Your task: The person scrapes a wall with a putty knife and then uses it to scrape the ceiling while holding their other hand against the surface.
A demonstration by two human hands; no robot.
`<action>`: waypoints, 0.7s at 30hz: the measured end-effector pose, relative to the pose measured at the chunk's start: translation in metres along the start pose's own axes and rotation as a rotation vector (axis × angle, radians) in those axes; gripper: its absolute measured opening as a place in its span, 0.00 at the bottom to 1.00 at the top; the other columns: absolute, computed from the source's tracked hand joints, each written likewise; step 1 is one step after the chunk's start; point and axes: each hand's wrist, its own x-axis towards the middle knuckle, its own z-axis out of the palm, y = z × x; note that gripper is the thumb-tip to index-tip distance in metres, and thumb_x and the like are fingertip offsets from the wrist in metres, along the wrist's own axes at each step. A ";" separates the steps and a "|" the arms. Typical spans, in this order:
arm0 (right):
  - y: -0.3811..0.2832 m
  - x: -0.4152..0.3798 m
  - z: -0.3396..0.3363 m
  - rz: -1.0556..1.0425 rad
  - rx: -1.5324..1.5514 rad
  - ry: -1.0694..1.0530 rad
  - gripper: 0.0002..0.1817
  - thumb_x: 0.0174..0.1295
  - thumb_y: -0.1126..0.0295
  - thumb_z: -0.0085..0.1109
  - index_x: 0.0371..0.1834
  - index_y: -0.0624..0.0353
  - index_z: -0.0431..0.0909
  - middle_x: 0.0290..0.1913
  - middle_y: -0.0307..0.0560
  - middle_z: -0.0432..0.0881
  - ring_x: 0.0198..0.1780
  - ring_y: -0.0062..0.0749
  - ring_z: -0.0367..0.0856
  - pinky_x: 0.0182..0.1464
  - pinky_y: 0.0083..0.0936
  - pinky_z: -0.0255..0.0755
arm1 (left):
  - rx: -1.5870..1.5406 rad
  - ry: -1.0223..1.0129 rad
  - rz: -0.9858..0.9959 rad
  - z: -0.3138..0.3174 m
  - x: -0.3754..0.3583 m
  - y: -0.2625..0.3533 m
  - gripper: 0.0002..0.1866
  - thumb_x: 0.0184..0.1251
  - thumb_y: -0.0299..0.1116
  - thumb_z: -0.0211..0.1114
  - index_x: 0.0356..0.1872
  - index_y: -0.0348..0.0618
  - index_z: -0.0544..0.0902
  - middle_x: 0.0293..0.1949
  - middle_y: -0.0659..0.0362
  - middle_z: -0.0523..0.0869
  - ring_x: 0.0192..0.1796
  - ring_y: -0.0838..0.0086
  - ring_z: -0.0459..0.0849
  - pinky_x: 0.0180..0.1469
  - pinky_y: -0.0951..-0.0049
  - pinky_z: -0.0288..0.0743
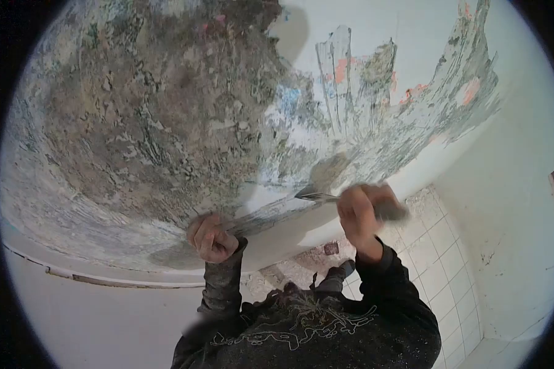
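A scraper (317, 196) with a flat metal blade is in my right hand (364, 215), its handle (393, 212) blurred behind the fist. The blade's edge points left, right at the wall surface (268, 197) by the lower border of the scraped area. Lower left of it, my left hand (210, 238) is curled into a fist close to the wall, with nothing showing in it. Around both hands the wall has a rough grey-brown bared patch (184, 92), with streaks of white, pink and blue paint left at its right.
White paint (412, 24) covers the upper right of the wall. A side wall (517, 184) stands at the right. Below lies a tiled floor (437, 246) scattered with debris, where my shoe (348, 267) shows. A ledge (104, 281) runs along the lower left.
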 end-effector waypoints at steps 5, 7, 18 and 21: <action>-0.034 0.004 -0.026 -0.271 -1.007 -0.379 0.10 0.61 0.71 0.46 0.24 0.57 0.75 0.22 0.37 0.74 0.28 0.32 0.77 0.31 0.31 0.71 | 0.037 -0.007 -0.007 0.000 0.004 0.003 0.18 0.70 0.30 0.46 0.60 0.50 0.61 0.38 0.55 0.81 0.39 0.66 0.76 0.39 0.68 0.72; -0.009 -0.002 -0.013 -0.167 -0.342 -0.170 0.07 0.58 0.73 0.47 0.24 0.57 0.74 0.23 0.38 0.73 0.29 0.30 0.76 0.31 0.29 0.70 | 0.016 0.014 0.012 0.002 0.001 0.000 0.18 0.70 0.30 0.46 0.60 0.49 0.61 0.38 0.55 0.81 0.40 0.66 0.76 0.40 0.67 0.72; -0.004 -0.005 -0.023 -0.535 0.003 -0.044 0.08 0.55 0.73 0.51 0.23 0.54 0.62 0.16 0.39 0.66 0.17 0.24 0.66 0.23 0.20 0.64 | 0.005 0.059 0.007 0.006 0.003 0.002 0.13 0.70 0.31 0.45 0.53 0.47 0.66 0.36 0.54 0.80 0.40 0.63 0.75 0.38 0.64 0.72; 0.023 -0.009 -0.009 0.058 -0.035 0.033 0.02 0.48 0.78 0.55 0.23 0.60 0.77 0.22 0.47 0.77 0.25 0.37 0.77 0.30 0.29 0.71 | 0.034 0.064 -0.017 0.005 0.001 0.003 0.13 0.69 0.30 0.45 0.53 0.47 0.66 0.35 0.54 0.80 0.40 0.63 0.75 0.39 0.64 0.72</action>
